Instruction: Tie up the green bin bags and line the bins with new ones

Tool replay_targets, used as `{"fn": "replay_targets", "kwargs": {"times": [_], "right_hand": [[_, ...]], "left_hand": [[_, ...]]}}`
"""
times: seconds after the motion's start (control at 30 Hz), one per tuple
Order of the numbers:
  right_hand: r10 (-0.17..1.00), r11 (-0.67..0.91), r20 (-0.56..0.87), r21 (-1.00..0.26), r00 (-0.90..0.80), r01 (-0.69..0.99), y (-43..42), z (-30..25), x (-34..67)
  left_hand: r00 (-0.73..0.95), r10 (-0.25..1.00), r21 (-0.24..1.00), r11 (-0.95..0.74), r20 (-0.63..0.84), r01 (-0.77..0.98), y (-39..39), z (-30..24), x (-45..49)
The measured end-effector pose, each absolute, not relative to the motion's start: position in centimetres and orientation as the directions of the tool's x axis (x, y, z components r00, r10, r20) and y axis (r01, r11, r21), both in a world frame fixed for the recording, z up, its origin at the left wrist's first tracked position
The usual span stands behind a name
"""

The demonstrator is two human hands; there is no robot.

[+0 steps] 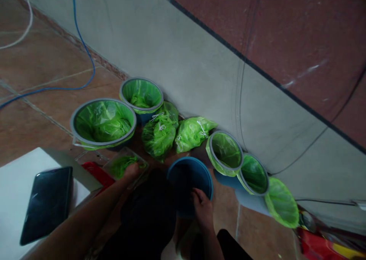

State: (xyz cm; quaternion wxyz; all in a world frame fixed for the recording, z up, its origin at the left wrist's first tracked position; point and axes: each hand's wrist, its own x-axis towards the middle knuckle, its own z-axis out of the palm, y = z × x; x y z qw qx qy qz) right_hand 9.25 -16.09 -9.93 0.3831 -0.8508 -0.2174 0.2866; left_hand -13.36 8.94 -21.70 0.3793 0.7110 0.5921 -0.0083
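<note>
My left hand reaches into a clear plastic box on the floor, its fingers closed on a crumpled green plastic bag. Over the near right rim of a blue bin is my right hand, fingers curled together; whether anything is between them I cannot make out. This bin stands between my legs with no liner showing, its inside dark. Behind it lie tied green bags with white strings, and another green bag leans against the wall.
Green-lined bins stand at left; more lined bins and a green one run right along the wall. A phone lies on a white surface. A blue cable crosses the floor.
</note>
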Motion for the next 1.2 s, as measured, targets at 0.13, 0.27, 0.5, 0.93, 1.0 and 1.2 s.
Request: {"fn": "replay_targets", "kwargs": {"times": [0.13,0.27,0.5,0.93,1.0,1.2], "right_hand": [[0.609,-0.582,-0.320,-0.802,0.725,0.135,-14.3,-8.0,9.4],[0.777,-0.458,-0.256,-0.857,0.575,0.236,-7.9,-5.9,8.9],[0.958,-0.175,-0.270,-0.811,-0.092,0.558,6.5,-7.9,2.1],[0.853,-0.261,-0.361,-0.921,0.376,-0.290,8.8,-7.6,1.6],[0.795,-0.189,-0.334,-0.929,0.506,-0.317,8.2,-6.7,3.1],[0.517,-0.075,-0.362,-0.922,0.776,-0.380,6.0,-5.8,8.2]], "left_hand": [[0.285,0.842,0.531,0.001,-0.457,0.848,10.3,-20.3,-13.2],[0.267,0.926,0.673,-0.019,-0.268,0.739,10.0,-17.2,-14.8],[0.356,0.933,0.885,-0.122,-0.052,0.450,8.1,-13.1,-15.8],[-0.095,0.942,0.473,0.246,-0.321,0.846,6.7,-22.3,-15.6],[-0.046,0.961,0.533,0.190,-0.272,0.824,7.0,-23.5,-15.7],[0.162,0.977,0.571,-0.055,-0.138,0.819,7.1,-22.8,-16.2]]}}
